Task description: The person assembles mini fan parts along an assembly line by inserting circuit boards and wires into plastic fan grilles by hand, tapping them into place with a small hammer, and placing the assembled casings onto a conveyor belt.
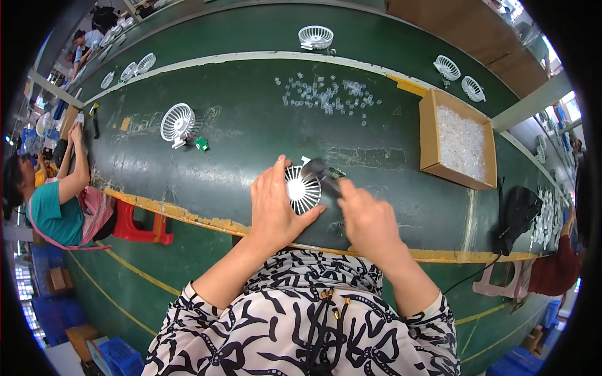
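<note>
A round white plastic fan grille (303,195) with thin spokes lies on the green bench right in front of me. My left hand (274,203) holds it down from the left, with the thumb along its near edge and the fingers along its far left side. My right hand (369,216) is closed round the handle of a dark hammer (315,169). The hammer's blurred head is over the grille's far right edge and hides part of it. A small green circuit board (337,172) shows just beside the head. Whether the hammer touches the grille I cannot tell.
Small clear plastic pieces (326,94) lie scattered beyond my hands. A cardboard box (430,147) of clear pieces stands to the right. Another white grille (178,123) with a green board (201,144) lies left. More grilles (315,37) sit beyond the ledge. A co-worker (59,200) sits left.
</note>
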{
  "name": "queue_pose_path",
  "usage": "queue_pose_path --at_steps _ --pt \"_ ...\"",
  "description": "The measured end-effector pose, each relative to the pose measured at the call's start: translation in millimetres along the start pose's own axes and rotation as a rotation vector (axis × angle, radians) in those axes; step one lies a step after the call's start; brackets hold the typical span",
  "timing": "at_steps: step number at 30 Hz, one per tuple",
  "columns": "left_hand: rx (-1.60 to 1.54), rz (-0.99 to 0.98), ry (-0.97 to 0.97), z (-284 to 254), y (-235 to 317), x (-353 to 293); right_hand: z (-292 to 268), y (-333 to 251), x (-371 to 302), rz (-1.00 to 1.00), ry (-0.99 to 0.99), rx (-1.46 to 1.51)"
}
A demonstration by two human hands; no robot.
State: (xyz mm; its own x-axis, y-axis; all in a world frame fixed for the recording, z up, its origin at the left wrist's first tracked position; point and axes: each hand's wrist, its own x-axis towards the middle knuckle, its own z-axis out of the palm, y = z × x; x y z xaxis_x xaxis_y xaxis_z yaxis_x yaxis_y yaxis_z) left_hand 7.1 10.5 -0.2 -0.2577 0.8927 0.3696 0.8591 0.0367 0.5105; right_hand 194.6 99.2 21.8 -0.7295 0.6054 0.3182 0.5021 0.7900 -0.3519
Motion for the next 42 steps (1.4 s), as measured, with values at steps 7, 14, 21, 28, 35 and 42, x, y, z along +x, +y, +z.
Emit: queue_pose_path --at_steps 7,14,21,28,35,42 --pt "-0.217 0.007 0.023 -6.8 -4.2 -1.8 -14.8 27.1 10.3 0.130 0.245 0.020" --pt "-0.336 0.012 0.010 -6.7 -7.3 -1.1 9.8 4.8 46.1 0.104 0.162 0.407" --pt "-0.340 -0.002 0.001 -9.4 -8.9 -1.3 18.3 8.2 52.5 0.380 -0.152 0.863" --pt "-0.646 -0.078 -0.032 -2.3 -21.1 10.2 21.1 21.0 71.8 0.333 -0.242 0.977" --pt "-0.426 -0.046 0.076 -11.1 -31.2 110.9 48.3 25.8 70.4 0.164 0.134 0.808" --pt "-0.133 0.251 -0.073 35.3 -21.5 258.9 50.7 27.7 71.4 0.150 0.158 0.833"
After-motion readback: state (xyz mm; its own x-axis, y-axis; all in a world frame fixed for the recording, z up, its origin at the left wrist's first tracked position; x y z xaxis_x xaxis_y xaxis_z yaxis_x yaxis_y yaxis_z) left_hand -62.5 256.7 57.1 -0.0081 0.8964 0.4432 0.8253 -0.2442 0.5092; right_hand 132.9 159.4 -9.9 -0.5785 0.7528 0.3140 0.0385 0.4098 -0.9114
